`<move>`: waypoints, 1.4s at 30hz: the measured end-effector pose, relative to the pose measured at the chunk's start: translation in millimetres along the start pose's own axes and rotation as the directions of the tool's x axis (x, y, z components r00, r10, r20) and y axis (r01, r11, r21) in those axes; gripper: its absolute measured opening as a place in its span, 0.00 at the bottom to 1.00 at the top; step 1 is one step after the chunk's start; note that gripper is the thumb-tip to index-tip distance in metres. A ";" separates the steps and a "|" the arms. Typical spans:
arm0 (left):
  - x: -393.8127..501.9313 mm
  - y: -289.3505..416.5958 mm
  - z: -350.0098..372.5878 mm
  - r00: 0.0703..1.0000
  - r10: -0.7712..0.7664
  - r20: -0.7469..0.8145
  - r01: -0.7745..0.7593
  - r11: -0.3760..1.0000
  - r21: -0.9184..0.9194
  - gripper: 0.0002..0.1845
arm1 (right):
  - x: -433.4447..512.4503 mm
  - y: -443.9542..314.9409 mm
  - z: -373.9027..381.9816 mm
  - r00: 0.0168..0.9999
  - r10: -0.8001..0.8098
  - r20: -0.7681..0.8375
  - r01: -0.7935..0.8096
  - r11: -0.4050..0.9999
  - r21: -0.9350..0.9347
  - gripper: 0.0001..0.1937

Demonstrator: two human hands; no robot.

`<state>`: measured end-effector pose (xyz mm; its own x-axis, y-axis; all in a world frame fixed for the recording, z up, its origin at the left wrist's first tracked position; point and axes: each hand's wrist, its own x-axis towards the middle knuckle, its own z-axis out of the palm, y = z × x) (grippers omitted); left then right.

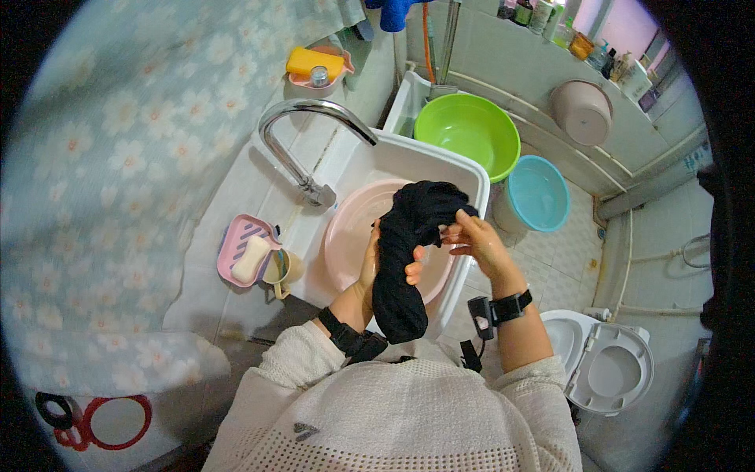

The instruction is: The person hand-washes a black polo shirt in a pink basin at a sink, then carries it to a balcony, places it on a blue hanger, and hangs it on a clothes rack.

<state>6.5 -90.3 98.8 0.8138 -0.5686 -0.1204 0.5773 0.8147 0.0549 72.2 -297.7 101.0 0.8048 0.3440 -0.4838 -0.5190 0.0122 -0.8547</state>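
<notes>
A bunched black cloth [407,253] is held above a pink basin [354,236], which stands inside a white sink [481,177]. My left hand [370,259] grips the middle of the cloth from below, with its fingertips showing on the right side. At the cloth's upper right end, my right hand [475,239] pinches an edge between thumb and fingers. The curved chrome faucet [315,109] rises at the sink's left side, its spout over the sink behind the cloth.
Left of the sink are a soap bar [249,259] on a pink soap dish [233,239] and a beige mug [286,271]. Beyond the sink stand a green basin [466,133] and a bucket with a blue basin on top [537,194]. A toilet [610,369] is at right.
</notes>
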 end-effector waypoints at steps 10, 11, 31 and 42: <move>-2.4 -10.2 -1.0 0.982 0.121 0.143 -0.058 0.922 -0.382 0.33 | 3.7 33.6 24.0 0.869 -0.130 0.477 -0.051 0.936 0.348 0.36; -2.4 -11.9 0.7 0.981 0.139 0.138 -0.070 0.907 -0.415 0.32 | 4.3 31.5 30.2 0.804 -0.052 0.592 -0.115 0.964 0.241 0.38; -1.6 -0.3 41.0 0.938 0.010 -0.347 0.295 0.503 0.812 0.19 | 11.9 -52.5 58.7 0.969 -0.162 0.187 0.120 0.968 0.219 0.17; 30.9 -3.6 -25.9 0.962 0.185 -0.201 0.263 -0.434 0.862 0.22 | 65.0 7.9 56.3 0.955 -0.295 -0.027 0.153 0.570 -0.807 0.23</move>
<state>27.9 -107.8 69.2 0.8763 -0.3733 -0.3045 0.0211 -0.6017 0.7984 104.1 -222.3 73.4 0.9296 0.2993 -0.2152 0.0598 -0.6985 -0.7131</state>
